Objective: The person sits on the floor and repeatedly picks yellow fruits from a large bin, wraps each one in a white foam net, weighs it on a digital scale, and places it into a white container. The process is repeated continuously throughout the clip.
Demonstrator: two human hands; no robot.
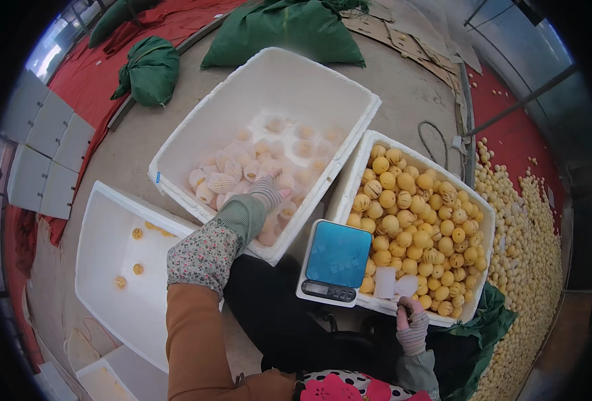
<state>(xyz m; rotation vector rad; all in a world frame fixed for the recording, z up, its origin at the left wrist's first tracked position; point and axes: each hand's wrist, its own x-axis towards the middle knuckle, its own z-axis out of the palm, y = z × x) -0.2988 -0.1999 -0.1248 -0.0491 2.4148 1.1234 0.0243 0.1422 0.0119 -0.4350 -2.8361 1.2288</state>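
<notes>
My left hand (268, 191), in a striped fingerless glove, reaches into a large white foam box (296, 82). It is over fruit in foam net sleeves (223, 183); its palm side is hidden, so I cannot tell whether it holds one. My right hand (413, 325), gloved likewise, is at the front rim of a second foam box (348, 188) full of yellow, dark-striped pepino melons (419, 205). Its fingers are curled, and what lies within them cannot be made out. Just beyond it, white foam net sleeves (385, 282) lie on the fruit. A digital scale (338, 253) with a blue top sits at that box's left corner.
At left, another foam box (110, 230) holds a few loose melons (138, 269). Green sacks (283, 37) lie beyond the boxes. Stacked white boxes (50, 145) stand far left. A heap of yellow fruit (524, 250) spreads at right. A cord loop (436, 138) lies on the floor.
</notes>
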